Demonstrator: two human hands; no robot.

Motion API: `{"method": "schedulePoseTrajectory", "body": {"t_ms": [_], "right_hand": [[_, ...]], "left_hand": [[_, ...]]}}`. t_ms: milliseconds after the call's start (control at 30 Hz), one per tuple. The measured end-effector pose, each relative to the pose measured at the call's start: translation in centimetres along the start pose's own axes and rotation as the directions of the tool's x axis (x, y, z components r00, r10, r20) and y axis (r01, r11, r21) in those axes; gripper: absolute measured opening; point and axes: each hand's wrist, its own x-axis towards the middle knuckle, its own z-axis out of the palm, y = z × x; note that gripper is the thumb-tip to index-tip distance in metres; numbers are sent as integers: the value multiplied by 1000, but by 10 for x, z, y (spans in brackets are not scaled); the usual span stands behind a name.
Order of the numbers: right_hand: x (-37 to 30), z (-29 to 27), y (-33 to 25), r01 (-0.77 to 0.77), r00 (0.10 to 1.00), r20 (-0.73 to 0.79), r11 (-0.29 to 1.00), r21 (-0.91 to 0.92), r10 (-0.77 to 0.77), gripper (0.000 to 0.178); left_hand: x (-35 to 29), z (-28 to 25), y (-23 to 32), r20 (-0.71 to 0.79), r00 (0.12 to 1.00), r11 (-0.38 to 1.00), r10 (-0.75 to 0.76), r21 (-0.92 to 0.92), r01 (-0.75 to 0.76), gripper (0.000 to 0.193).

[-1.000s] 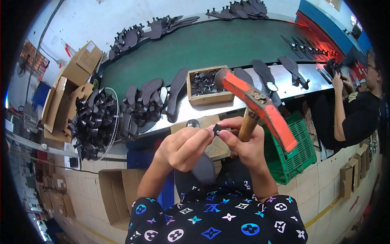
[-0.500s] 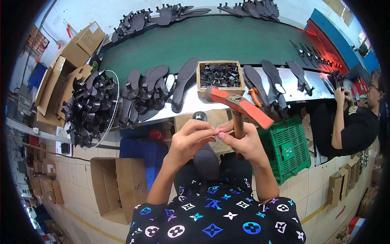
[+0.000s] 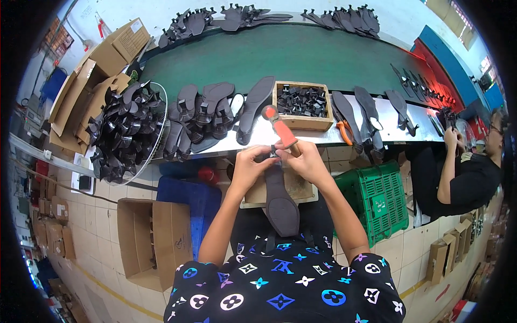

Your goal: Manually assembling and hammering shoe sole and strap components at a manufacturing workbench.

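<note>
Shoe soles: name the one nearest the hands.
The sole stretching from the left hand and right hand toward the shirt; other soles lie farther off, many along the metal bench.

green crate (image 3: 381, 204), open cardboard box (image 3: 175, 231) beside blue bin (image 3: 206, 207), wide green belt (image 3: 258, 56), co-worker (image 3: 467, 182) in black

Box (image 3: 304, 123), soles (image 3: 254, 110) on metal bench (image 3: 318, 137)

there's one hammer (image 3: 284, 132), one green crate (image 3: 371, 185), apparently one orange-handled tool (image 3: 342, 127).
</note>
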Motion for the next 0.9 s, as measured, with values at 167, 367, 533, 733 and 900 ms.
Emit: {"method": "schedulePoseTrajectory", "body": {"t_ms": [167,367,533,733,900], "right_hand": [[-3,0,-4,107,994,32,983,-151,-103,29],[-3,3,-7,330,943,52,901,-281,-329,19],[-22,4,-37,127,987,-62,964,-234,-145,23],[-82,5,-72,12,977,-212,993,-122,-38,29],[-86,6,-78,-93,993,-91,964,-251,72,36]], "left_hand": [[-2,-1,-4,15,999,999,-32,-33,32,27],[-3,-4,6,17,991,986,-135,-98,136,27],[-2,-6,-5,37,997,994,-64,-89,67,26],[-1,-11,1,155,978,939,-141,-291,182,27],[-2,-10,-6,174,969,900,-174,-372,229,26]]}}
